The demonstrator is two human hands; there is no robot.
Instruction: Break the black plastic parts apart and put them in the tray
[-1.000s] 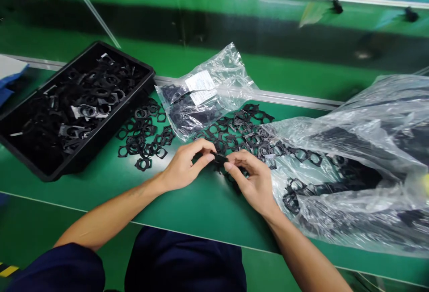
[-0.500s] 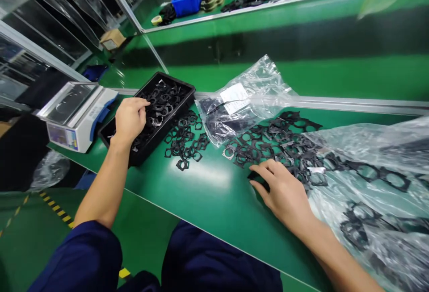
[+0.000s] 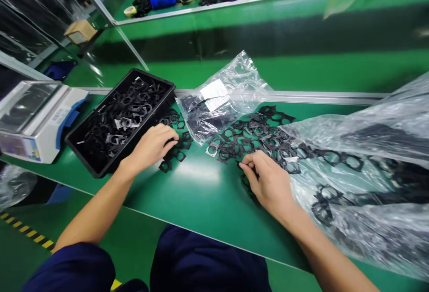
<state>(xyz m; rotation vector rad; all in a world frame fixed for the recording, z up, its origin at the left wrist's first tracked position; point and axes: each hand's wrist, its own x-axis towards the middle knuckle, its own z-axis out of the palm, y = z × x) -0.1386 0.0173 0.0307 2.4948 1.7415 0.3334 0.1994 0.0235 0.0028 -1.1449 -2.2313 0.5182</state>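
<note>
My left hand (image 3: 152,146) is over a small pile of black flat ring-shaped pieces (image 3: 181,156), fingers bent and thumb slightly apart, with nothing visible between them. Just left of it stands a black tray (image 3: 95,167) holding many similar pieces (image 3: 127,104). My right hand (image 3: 268,180) pinches a black flat piece (image 3: 246,181), mostly hidden under the fingers, close to the green tabletop. Directly beyond that hand spreads a larger heap of black sheet pieces with round holes (image 3: 248,135).
A clear bag (image 3: 231,86) with a white label lies behind the piles. Large plastic sheeting (image 3: 368,220) with more black pieces covers the right side. A white scale (image 3: 40,118) stands left of the tray. A metal rail (image 3: 318,98) runs along the back.
My left hand has moved from above the tray rightward and down to the small pile. My right thumb and fingers have closed together at the black piece. The whole view has shifted.
</note>
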